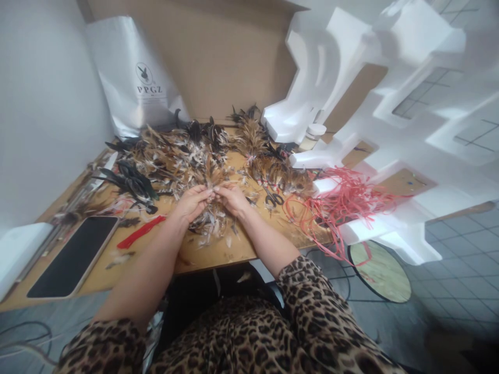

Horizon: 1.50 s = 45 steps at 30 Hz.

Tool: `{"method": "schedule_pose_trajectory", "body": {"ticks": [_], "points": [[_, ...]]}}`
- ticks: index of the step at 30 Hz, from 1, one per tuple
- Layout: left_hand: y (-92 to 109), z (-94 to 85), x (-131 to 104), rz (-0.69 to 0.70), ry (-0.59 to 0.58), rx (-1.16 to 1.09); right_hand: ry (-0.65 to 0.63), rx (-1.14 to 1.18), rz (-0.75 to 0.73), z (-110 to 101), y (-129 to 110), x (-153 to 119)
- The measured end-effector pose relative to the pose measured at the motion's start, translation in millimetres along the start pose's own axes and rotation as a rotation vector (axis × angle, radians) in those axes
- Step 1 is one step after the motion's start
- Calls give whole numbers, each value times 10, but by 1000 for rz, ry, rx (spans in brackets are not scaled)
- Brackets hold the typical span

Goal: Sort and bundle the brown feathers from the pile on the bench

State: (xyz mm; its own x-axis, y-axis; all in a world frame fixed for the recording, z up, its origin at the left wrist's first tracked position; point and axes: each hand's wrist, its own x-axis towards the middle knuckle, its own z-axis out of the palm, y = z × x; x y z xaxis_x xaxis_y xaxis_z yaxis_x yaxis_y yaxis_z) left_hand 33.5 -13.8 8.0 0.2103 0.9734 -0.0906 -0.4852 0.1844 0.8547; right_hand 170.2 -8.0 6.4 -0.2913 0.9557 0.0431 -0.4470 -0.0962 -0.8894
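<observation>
Two bare hands meet over a yellowish-brown wooden surface, a little in from the middle of its near edge. The left hand and the right hand each have a narrow grip, thumb closed against fingers, at the base of a small, fanned tuft of tan-brown feathers. The tuft points toward the far edge; the quills are too small and blurred to tell apart.

For good handling, one hand would best pinch the quill ends firmly while the other evens them, lightly enough not to crush or bend the vanes. Level bases should make the tuft fan evenly.

Directly under the hands lies a loose scatter of pale and brown feather fluff; lifting the tuft slightly would help avoid picking up strays. A broad heap of mixed brown, black and white feathers spreads toward the far left corner. Black-handled scissors lie right of the hands, within easy reach. A tangle of pinkish-red plastic ribbon spills over the right edge, and its trailing strands could snag a sleeve.
</observation>
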Motion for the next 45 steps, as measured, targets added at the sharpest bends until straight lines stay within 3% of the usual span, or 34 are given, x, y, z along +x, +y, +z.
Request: {"method": "schedule_pose_trajectory", "body": {"ticks": [4, 7, 10, 21, 27, 32, 35, 41, 45], "points": [[12, -9, -13, 2, 43, 91, 15, -59, -49, -50, -8, 12], [36, -52, -21, -31, -15, 150, 28, -125, -100, -60, -38, 1], [46, -85, -20, -64, -47, 180, 41, -134, -75, -44, -49, -10], [-20, -39, 5, -22, 20, 128, 103, -66, -25, 27, -2, -15], [-28, -46, 38, 53, 179, 234, 240, -231, -76, 6, 6, -5], [-35, -65, 67, 208, 277, 399, 236, -328, -106, -8, 20, -4], [-19, -78, 55, 202, 233, 370, 201, -287, -86, -6, -2, -16], [24, -66, 10, -48, -34, 18, -90, -49, 76, -17, -69, -46], [20, -49, 10, -73, 15, 13, -56, -33, 59, -44, -60, -23]]}}
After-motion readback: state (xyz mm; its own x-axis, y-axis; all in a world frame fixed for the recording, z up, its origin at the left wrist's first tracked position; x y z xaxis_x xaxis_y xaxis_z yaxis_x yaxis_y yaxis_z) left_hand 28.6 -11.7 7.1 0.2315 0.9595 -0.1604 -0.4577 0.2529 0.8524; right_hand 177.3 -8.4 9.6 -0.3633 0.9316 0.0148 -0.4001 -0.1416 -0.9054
